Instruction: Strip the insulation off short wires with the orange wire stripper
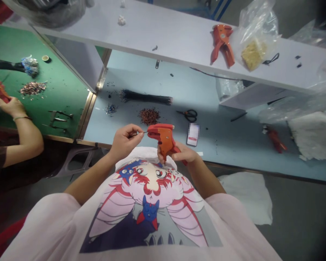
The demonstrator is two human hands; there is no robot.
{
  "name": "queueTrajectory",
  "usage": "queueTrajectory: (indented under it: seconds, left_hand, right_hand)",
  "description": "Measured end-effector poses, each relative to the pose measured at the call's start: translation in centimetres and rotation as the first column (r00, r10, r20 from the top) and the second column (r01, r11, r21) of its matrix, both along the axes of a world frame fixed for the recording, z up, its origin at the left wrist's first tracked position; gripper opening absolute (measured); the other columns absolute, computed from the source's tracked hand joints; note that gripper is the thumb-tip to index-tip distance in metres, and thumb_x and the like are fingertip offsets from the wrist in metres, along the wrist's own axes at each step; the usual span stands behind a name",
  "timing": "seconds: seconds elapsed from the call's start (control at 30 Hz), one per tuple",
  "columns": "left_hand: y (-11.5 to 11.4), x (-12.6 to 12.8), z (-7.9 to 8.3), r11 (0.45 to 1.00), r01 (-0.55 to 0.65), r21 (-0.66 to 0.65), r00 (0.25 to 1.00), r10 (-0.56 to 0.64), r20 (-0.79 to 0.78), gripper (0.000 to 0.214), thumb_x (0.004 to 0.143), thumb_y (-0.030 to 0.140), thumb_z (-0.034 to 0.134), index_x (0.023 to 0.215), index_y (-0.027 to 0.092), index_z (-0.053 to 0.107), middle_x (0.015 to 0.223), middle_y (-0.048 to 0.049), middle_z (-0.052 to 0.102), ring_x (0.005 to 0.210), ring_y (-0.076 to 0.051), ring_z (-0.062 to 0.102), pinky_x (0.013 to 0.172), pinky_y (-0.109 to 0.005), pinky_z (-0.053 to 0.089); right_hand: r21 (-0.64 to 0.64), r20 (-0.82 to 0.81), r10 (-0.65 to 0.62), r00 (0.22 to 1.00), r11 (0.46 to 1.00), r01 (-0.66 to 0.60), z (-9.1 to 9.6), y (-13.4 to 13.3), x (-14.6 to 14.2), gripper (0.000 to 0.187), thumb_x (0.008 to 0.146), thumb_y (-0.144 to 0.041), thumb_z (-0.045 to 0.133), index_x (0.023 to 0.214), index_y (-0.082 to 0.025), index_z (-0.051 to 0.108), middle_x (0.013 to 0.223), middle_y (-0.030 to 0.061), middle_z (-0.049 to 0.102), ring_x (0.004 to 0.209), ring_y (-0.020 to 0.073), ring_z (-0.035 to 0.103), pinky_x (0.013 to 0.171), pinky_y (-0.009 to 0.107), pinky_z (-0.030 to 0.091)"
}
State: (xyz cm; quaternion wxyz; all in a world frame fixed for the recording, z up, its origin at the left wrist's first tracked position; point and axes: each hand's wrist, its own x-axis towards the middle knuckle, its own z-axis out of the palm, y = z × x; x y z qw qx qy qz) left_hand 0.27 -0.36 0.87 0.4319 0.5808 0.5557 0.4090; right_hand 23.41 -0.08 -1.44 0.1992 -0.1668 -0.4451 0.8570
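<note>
My right hand [182, 154] grips the handles of an orange wire stripper [163, 136], held just above my chest near the table's front edge. My left hand [126, 139] pinches a thin black wire [140, 133] and holds its end at the stripper's jaws. Both hands are closed. Behind them on the blue table [141, 83] lie a bundle of black wires [145, 97] and a small heap of reddish stripped bits [149, 116].
Black scissors [189, 115] and a phone [193, 134] lie right of the heap. A second orange stripper [222, 43] and a plastic bag [256, 36] sit on the raised shelf. At the left a co-worker's hand [9, 105] works over a green table [57, 94].
</note>
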Motion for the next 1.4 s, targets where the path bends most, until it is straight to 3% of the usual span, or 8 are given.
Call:
queueTrajectory:
  seconds: [0.1,0.2,0.37,0.57,0.8,1.0,1.13,1.4]
  left_hand:
    - [-0.3,-0.1,0.1,0.999,-0.027,0.030,0.999,0.027,-0.018,0.013,0.076,0.028,0.060,0.073,0.015,0.061,0.053,0.0031,0.048,0.047,-0.007,0.041,0.045,-0.019,0.032]
    - [-0.8,-0.1,0.1,0.993,-0.057,0.108,0.994,0.066,-0.091,0.011,0.076,0.026,0.059,0.075,0.016,0.062,0.052,0.0040,0.048,0.046,-0.006,0.039,0.046,-0.019,0.032]
    - [-1.2,0.6,0.4,0.921,0.090,0.378,0.929,0.059,-0.365,0.007,0.075,0.019,0.058,0.074,0.018,0.065,0.048,0.0059,0.046,0.044,-0.005,0.037,0.049,-0.018,0.032]
    - [-1.3,1.0,0.8,0.859,0.249,0.448,0.848,0.030,-0.529,0.012,0.077,0.018,0.054,0.072,0.018,0.065,0.050,0.0045,0.051,0.046,-0.007,0.042,0.051,-0.020,0.031]
    - [-1.3,1.0,0.8,0.866,0.333,0.372,0.829,-0.080,-0.554,0.015,0.078,0.018,0.052,0.071,0.019,0.065,0.050,0.0040,0.052,0.046,-0.007,0.041,0.050,-0.020,0.030]
    - [-1.2,-1.9,0.0,0.928,0.029,0.372,0.899,0.138,-0.415,0.006,0.074,0.019,0.058,0.073,0.018,0.064,0.045,0.0074,0.040,0.042,-0.005,0.034,0.047,-0.019,0.029]
    - [-1.2,-3.5,-0.7,0.930,-0.137,0.342,0.891,0.266,-0.367,0.005,0.072,0.019,0.060,0.075,0.018,0.064,0.045,0.0085,0.034,0.042,-0.005,0.031,0.046,-0.019,0.028]
    - [-1.2,-1.9,-0.9,0.943,-0.061,0.327,0.909,0.188,-0.372,0.008,0.073,0.020,0.060,0.077,0.017,0.066,0.045,0.0075,0.038,0.043,-0.005,0.035,0.049,-0.019,0.031]
  right_hand:
    - [0.110,0.023,-0.018,1.000,0.994,0.015,0.3,0.4,0.5,0.044,0.071,-0.041,0.067,0.100,-0.012,0.052,0.088,0.0076,0.056,0.075,0.0170,0.057,0.066,0.031,0.047]
    - [0.241,0.117,-0.204,0.972,0.955,0.172,0.6,0.4,0.2,0.035,0.075,-0.039,0.065,0.097,-0.014,0.054,0.090,0.0074,0.056,0.077,0.0167,0.055,0.069,0.031,0.046]
    - [0.478,0.207,-0.598,0.774,0.752,0.453,1.3,0.0,-2.0,0.024,0.079,-0.032,0.062,0.095,-0.018,0.051,0.088,0.0052,0.055,0.079,0.0163,0.053,0.075,0.032,0.044]
    - [0.676,0.176,-0.701,0.691,0.596,0.433,2.4,0.2,-3.8,0.019,0.078,-0.025,0.060,0.093,-0.020,0.049,0.084,0.0027,0.053,0.076,0.0158,0.050,0.075,0.032,0.043]
    - [0.617,0.199,-0.693,0.693,0.638,0.461,1.9,0.1,-4.6,0.014,0.078,-0.027,0.058,0.086,-0.020,0.049,0.080,0.0022,0.051,0.071,0.0156,0.049,0.069,0.031,0.043]
    - [0.556,0.149,-0.854,0.498,0.489,0.672,0.8,2.3,-2.4,0.016,0.078,-0.029,0.056,0.087,-0.023,0.045,0.078,0.0005,0.048,0.067,0.0149,0.049,0.067,0.032,0.045]
    - [0.710,0.217,-0.874,0.436,0.448,0.543,-1.7,5.1,-1.1,0.018,0.074,-0.025,0.057,0.088,-0.021,0.046,0.078,0.0001,0.051,0.066,0.0140,0.050,0.067,0.030,0.044]
    - [0.907,0.367,-0.891,0.267,0.406,0.108,-6.4,9.7,-2.4,0.030,0.066,-0.022,0.057,0.095,-0.014,0.057,0.086,0.0073,0.060,0.076,0.0207,0.053,0.074,0.035,0.042]
